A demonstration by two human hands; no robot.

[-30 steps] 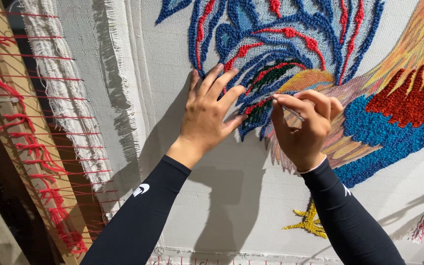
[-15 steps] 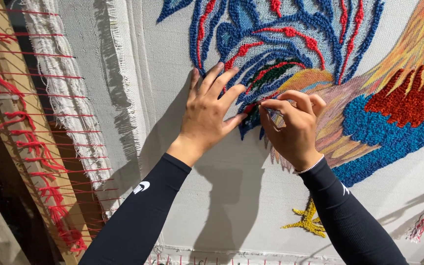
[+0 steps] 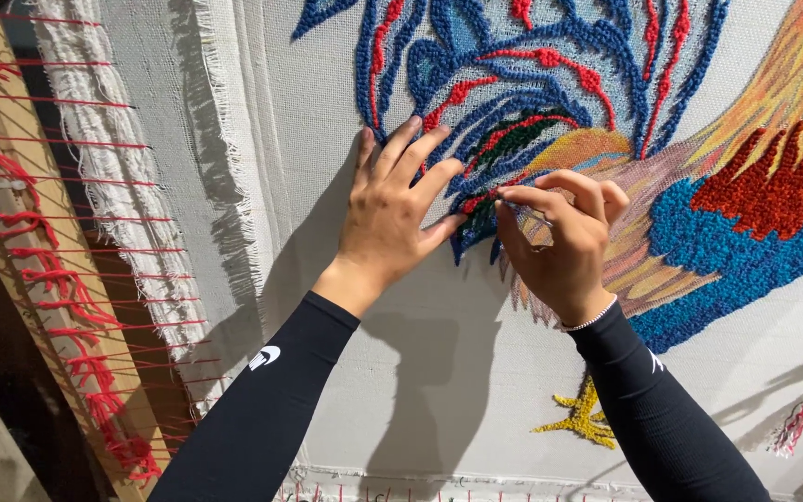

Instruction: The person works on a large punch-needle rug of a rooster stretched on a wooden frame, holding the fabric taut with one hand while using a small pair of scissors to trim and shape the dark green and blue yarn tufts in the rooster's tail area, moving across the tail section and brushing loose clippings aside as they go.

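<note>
1. Left hand (image 3: 390, 218) lay flat on the stretched white woven backing cloth (image 3: 327, 121), its fingers (image 3: 420, 153) extended and slightly spread, their tips touching the dark blue looped yarn (image 3: 597, 42) of the tufted bird design; it gripped nothing.
2. Right hand (image 3: 559, 242) was curled, the thumb and forefinger pinched together on a small, thin pale object (image 3: 527, 209), too small to identify, at the edge of the green and red tufting (image 3: 504, 139).
3. Both hands were just beside each other, the left thumb near the right forefinger.
4. Both forearms wore black sleeves (image 3: 262, 409).
5. Red loop pile (image 3: 764, 191) and teal loop pile (image 3: 727, 251) lay to the right of the right hand.
6. A small yellow tufted foot (image 3: 583, 418) sat below the right wrist.
7. Red lacing cord (image 3: 58, 279) tied the frayed cloth edge to a wooden frame (image 3: 11, 200) on the left.
</note>
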